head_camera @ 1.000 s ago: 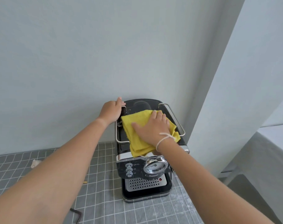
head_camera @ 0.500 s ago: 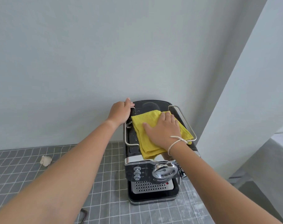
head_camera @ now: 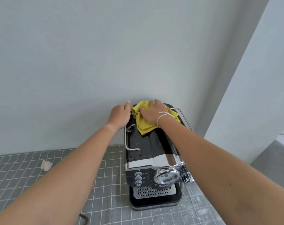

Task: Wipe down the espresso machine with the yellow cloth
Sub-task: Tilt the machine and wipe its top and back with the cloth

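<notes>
Head view looks down on a black and chrome espresso machine (head_camera: 154,159) standing on a surface covered with a grey cloth printed with a white grid (head_camera: 24,184), near that surface's far right corner against a pale wall (head_camera: 105,54). A crumpled yellow cloth (head_camera: 143,123) lies bunched on the machine's glossy black top, toward its rear edge. The right hand (head_camera: 152,112) lies palm down on the cloth, fingers curved over it and pressing it onto the top; a thin white string (head_camera: 163,116) circles that wrist. The left hand (head_camera: 120,116) grips the machine's rear left corner, thumb up beside the cloth. A small crumpled white scrap (head_camera: 46,165) sits toward the left far edge, well apart from the machine.
</notes>
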`<state>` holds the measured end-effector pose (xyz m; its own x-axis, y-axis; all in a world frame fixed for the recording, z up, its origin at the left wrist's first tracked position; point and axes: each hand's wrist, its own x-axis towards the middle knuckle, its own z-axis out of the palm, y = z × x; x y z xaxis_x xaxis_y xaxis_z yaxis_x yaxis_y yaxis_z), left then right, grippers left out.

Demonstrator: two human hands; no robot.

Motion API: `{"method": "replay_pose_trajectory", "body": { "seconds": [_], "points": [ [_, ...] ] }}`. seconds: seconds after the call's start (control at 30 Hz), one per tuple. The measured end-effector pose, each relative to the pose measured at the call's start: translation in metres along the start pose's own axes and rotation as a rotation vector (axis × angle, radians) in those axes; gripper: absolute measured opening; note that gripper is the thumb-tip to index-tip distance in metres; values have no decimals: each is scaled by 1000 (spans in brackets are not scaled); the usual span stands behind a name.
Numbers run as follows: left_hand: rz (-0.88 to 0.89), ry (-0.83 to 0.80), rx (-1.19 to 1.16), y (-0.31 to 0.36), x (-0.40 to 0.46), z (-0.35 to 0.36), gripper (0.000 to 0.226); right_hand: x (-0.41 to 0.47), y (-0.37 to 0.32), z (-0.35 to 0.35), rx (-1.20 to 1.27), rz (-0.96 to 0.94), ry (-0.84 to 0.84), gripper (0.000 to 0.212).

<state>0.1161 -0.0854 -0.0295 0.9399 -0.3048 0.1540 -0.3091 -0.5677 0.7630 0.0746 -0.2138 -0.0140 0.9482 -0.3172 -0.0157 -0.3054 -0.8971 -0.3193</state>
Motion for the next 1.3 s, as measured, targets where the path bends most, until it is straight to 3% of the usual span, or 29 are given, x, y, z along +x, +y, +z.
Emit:
{"method": "replay_pose_trajectory", "body": {
  "seconds": [0.43,0.6,0.87,1.3],
  "points": [
    [-46,26,-51,3,-6,-1,51,-26,5,10,30,45,52,73],
    [-29,35,23,0,-2,1,56,-11,-10,5,-12,173,12,68],
    [-9,-11,-40,-2,0,2,53,16,-10,-9,-250,304,-96,77],
    [-16,29,-32,2,-5,1,52,-18,-8,-2,-355,192,-25,80]
  ]
}}
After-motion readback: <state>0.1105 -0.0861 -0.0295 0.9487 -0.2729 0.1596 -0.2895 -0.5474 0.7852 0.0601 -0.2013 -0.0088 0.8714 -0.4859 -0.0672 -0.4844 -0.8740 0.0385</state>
